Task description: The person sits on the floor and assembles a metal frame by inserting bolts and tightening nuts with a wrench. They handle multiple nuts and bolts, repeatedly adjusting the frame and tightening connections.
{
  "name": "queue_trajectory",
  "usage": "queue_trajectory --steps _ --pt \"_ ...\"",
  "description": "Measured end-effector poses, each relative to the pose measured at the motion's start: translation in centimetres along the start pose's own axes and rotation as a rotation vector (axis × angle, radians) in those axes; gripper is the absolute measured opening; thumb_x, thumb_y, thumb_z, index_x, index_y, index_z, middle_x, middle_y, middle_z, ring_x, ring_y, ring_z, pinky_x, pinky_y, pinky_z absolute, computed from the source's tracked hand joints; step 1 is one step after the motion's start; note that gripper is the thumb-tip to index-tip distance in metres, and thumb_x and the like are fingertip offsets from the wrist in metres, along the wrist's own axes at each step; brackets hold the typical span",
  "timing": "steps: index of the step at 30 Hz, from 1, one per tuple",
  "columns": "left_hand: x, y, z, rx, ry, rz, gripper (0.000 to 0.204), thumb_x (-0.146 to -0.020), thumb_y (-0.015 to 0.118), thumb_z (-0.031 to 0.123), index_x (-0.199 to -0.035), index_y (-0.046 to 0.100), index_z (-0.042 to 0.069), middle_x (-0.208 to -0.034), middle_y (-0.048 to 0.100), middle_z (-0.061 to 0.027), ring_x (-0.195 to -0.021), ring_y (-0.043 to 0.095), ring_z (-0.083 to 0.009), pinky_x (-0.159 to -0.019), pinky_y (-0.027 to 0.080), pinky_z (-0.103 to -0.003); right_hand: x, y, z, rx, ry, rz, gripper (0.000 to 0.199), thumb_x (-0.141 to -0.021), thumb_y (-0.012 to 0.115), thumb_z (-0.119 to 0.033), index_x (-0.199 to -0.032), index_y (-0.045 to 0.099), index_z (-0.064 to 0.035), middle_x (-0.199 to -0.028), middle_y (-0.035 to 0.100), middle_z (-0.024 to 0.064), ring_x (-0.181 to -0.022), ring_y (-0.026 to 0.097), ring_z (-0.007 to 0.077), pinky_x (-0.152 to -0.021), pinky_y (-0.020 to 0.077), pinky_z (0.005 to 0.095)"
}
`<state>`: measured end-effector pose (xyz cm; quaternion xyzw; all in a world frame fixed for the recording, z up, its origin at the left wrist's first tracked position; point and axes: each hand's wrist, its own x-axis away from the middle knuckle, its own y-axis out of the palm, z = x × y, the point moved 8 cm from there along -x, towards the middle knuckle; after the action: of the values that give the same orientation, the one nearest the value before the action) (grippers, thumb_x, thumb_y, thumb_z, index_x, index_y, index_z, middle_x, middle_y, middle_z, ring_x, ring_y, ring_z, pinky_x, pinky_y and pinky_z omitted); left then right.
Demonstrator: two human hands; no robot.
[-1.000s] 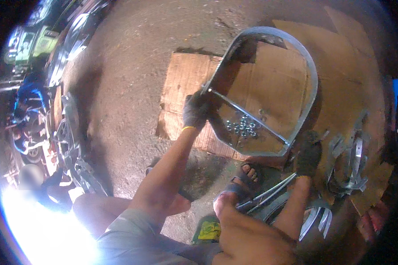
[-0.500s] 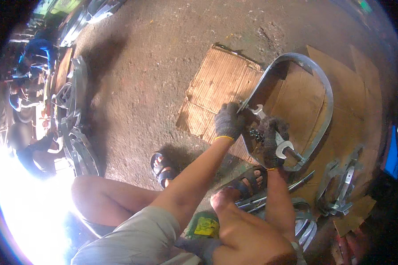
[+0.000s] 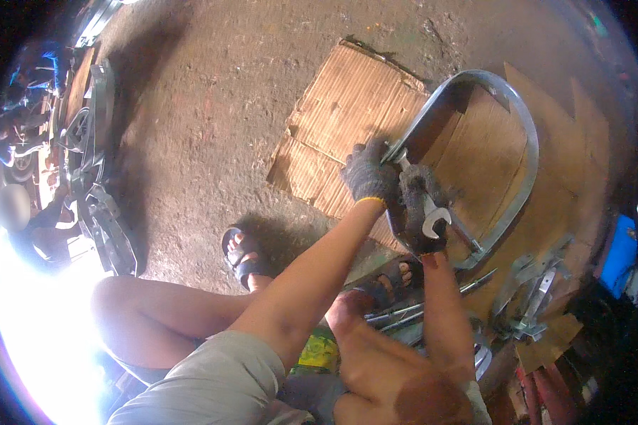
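Observation:
A rounded loop of flat grey metal, a frame (image 3: 534,156), stands on edge over cardboard in front of me. My left hand (image 3: 371,172), in a grey knit glove, is closed on the frame's left side. My right hand (image 3: 416,202), in a darker, dirty glove, is wrapped round a double open-end wrench (image 3: 429,222). One wrench jaw sits at the frame's left side, right beside my left fingers; whether it grips a nut there is hidden. The other jaw sticks out below my right palm. A thin rod (image 3: 466,234) crosses the frame's lower part.
Cardboard sheets (image 3: 358,99) lie on the rough floor. Long metal rods (image 3: 397,319) and bent brackets (image 3: 535,304) lie near my right leg. A green container with a yellow label (image 3: 317,353) stands between my legs. Metal parts (image 3: 96,177) and other people are at left.
My right hand has moved up and left, bringing the wrench's far jaw to the frame beside my left hand. The dark small pieces seen by my right palm are now hidden. The view has shifted slightly.

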<state>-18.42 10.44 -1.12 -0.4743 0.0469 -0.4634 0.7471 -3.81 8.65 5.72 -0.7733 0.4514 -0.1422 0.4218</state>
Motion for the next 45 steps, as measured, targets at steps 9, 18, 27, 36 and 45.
queue_trajectory --steps 9,18,27,36,45 --pt "0.6 1.3 -0.6 -0.044 -0.037 0.123 0.036 -0.078 0.073 0.028 -0.114 0.073 0.027 -0.111 0.066 -0.0102 -0.107 0.061 -0.0358 -0.091 0.044 -0.052 -4.6 -0.1 11.2 -1.384 1.002 0.397 0.029 -0.106 0.055 -0.037 -0.088 0.055 -0.0138 -0.077 0.054 0.0012 -0.067 0.055 0.0143 -0.061 0.0466 0.0319" --pt "0.7 1.2 0.1 -0.016 0.015 0.117 0.052 -0.075 0.078 0.033 -0.126 0.067 0.031 -0.114 0.067 -0.0096 -0.109 0.061 -0.0358 -0.094 0.044 -0.053 -1.7 -0.9 2.9 -0.434 0.382 0.284 0.014 -0.099 0.062 -0.017 -0.107 0.064 -0.0064 -0.089 0.066 0.0095 -0.078 0.065 0.0271 -0.069 0.0517 0.0351" --pt "0.7 1.2 -0.1 0.003 0.025 0.166 0.042 -0.079 0.073 0.03 -0.12 0.069 0.029 -0.115 0.067 -0.0088 -0.109 0.061 -0.0365 -0.093 0.043 -0.054 -2.4 4.4 7.6 -1.153 0.79 0.18 0.03 -0.101 0.061 -0.044 -0.092 0.062 -0.0159 -0.077 0.061 0.0005 -0.073 0.062 0.0194 -0.064 0.0471 0.0336" --pt "0.7 1.3 0.2 -0.015 0.01 0.13 0.041 -0.075 0.077 0.025 -0.116 0.07 0.027 -0.113 0.066 -0.0068 -0.108 0.061 -0.0334 -0.092 0.042 -0.051 -1.3 -1.0 6.7 -1.174 0.734 0.42 0.032 -0.103 0.06 -0.041 -0.087 0.06 -0.0128 -0.082 0.064 0.003 -0.074 0.061 0.0175 -0.064 0.0502 0.0319" --pt "0.4 1.4 -0.4 0.021 0.036 0.144 0.049 -0.076 0.077 0.037 -0.124 0.068 0.031 -0.116 0.067 -0.0068 -0.11 0.061 -0.0339 -0.093 0.042 -0.053 -2.0 -0.3 1.2 -0.313 0.169 0.215 0.009 -0.091 0.07 -0.003 -0.099 0.069 -0.0018 -0.098 0.069 0.0152 -0.094 0.068 0.0307 -0.084 0.0533 0.038"
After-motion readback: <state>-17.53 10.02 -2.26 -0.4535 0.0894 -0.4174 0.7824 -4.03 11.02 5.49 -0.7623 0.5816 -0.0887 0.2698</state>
